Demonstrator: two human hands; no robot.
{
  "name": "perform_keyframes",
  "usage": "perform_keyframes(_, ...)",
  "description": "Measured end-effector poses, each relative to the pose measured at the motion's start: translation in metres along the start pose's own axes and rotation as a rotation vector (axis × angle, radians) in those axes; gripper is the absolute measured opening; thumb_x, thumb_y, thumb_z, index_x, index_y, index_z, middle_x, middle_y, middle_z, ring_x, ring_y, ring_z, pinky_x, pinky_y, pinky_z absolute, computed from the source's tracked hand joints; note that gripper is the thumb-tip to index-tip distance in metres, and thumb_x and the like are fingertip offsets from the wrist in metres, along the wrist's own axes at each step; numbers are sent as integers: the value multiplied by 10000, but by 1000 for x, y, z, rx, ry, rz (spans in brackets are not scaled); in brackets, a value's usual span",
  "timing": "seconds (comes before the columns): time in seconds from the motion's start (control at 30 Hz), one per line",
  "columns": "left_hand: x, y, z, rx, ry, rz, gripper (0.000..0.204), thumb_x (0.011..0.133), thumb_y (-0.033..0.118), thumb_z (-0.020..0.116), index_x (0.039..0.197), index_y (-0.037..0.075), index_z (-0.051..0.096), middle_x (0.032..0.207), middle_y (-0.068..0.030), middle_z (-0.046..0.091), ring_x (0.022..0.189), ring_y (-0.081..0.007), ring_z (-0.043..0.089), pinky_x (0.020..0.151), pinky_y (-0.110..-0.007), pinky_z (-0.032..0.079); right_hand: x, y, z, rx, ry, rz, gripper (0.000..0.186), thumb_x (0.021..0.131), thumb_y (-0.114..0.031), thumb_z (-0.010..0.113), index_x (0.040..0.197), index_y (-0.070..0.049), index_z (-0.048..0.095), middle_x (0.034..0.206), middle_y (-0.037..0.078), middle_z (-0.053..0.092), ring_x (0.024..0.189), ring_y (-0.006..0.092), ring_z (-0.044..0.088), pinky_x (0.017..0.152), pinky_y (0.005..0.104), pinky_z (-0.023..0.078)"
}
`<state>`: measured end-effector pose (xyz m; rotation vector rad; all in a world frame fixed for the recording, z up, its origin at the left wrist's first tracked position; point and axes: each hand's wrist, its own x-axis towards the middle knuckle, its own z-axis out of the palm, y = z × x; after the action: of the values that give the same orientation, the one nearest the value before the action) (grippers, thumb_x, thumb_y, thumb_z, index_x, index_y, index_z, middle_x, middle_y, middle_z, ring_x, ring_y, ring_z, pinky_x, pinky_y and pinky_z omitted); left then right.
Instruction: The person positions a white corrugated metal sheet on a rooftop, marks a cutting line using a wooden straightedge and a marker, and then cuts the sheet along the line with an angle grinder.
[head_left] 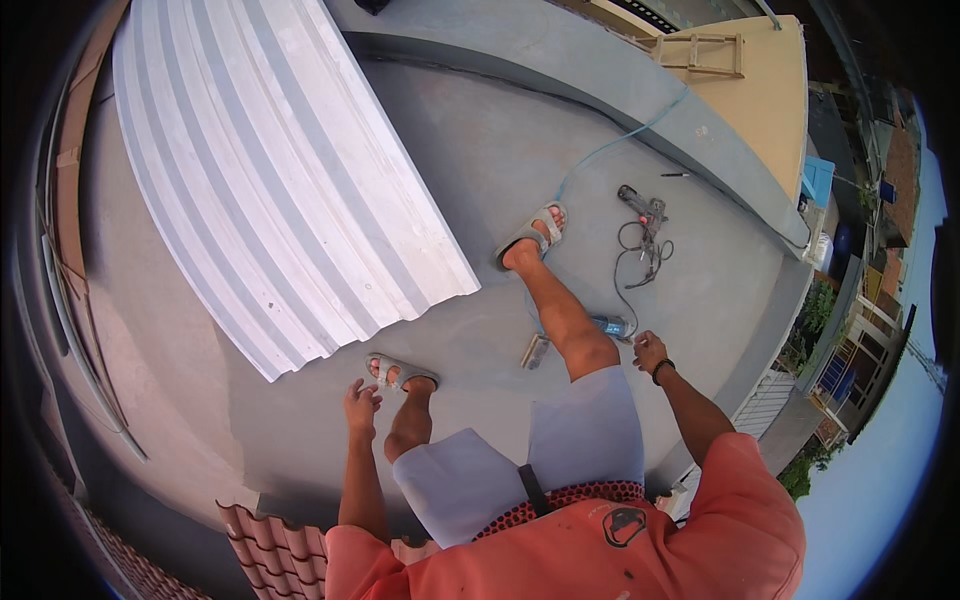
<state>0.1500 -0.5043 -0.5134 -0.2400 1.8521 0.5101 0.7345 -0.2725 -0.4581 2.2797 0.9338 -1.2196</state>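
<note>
My left hand (362, 408) hangs with its fingers apart over the grey floor, near my left sandal (402, 372), and holds nothing. My right hand (650, 352), a dark band at its wrist, is loosely curled with no object visible in it. Beside it, partly hidden by my right knee, lies a blue power tool (612, 325). A small block-like piece (535, 350) is on the floor left of that knee. Ahead of my right hand rests a dark corded power tool (645, 212) with its black cable looped. Large white-and-grey corrugated metal sheeting (290, 190) covers the floor ahead to the left.
A light blue cord (622, 135) runs from my right foot over a low grey wall (560, 50). A thin dark stick (675, 175) lies by that wall. Brown roof tiles (270, 550) are at the lower left. Long boards and pipes (75, 200) line the left side.
</note>
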Motion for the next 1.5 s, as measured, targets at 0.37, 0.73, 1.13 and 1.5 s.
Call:
perform_keyframes(0.37, -31, 193, 212, 168, -365, 361, 508, 890, 126, 515, 1361, -47, 433, 1112, -153, 643, 863, -170, 626, 757, -277, 506, -47, 64, 34, 515, -290, 236, 109, 918, -196, 515, 947, -99, 555, 776, 57, 595, 633, 193, 662, 535, 352, 550)
perform_keyframes(0.73, 70, 173, 380, 988, -568, 907, 463, 849, 55, 526, 1306, -4, 487, 1130, -233, 637, 970, -376, 639, 860, -417, 505, -115, 155, 211, 548, -367, 429, 76, 901, -158, 572, 960, -120, 602, 728, 49, 613, 615, 175, 648, 523, 351, 559)
perform_keyframes(1.13, 105, 143, 617, 1538, -692, 1379, 570, 825, 143, 594, 1370, 67, 447, 1376, -180, 446, 1200, -408, 462, 1005, -481, 412, 213, 54, 227, 389, 521, -315, 564, 875, -196, 629, 1376, -42, 420, 1317, 240, 444, 1244, 385, 416, 1026, 444, 389)
perform_keyframes(1.5, 148, 78, 607, 1659, -756, 1454, 520, 823, 85, 573, 1332, 35, 481, 1297, -200, 509, 1216, -391, 459, 1032, -472, 386, 245, 54, 250, 774, 806, 84, 567, 832, -134, 638, 1360, -40, 454, 1305, 225, 477, 1208, 370, 470, 1020, 445, 408)
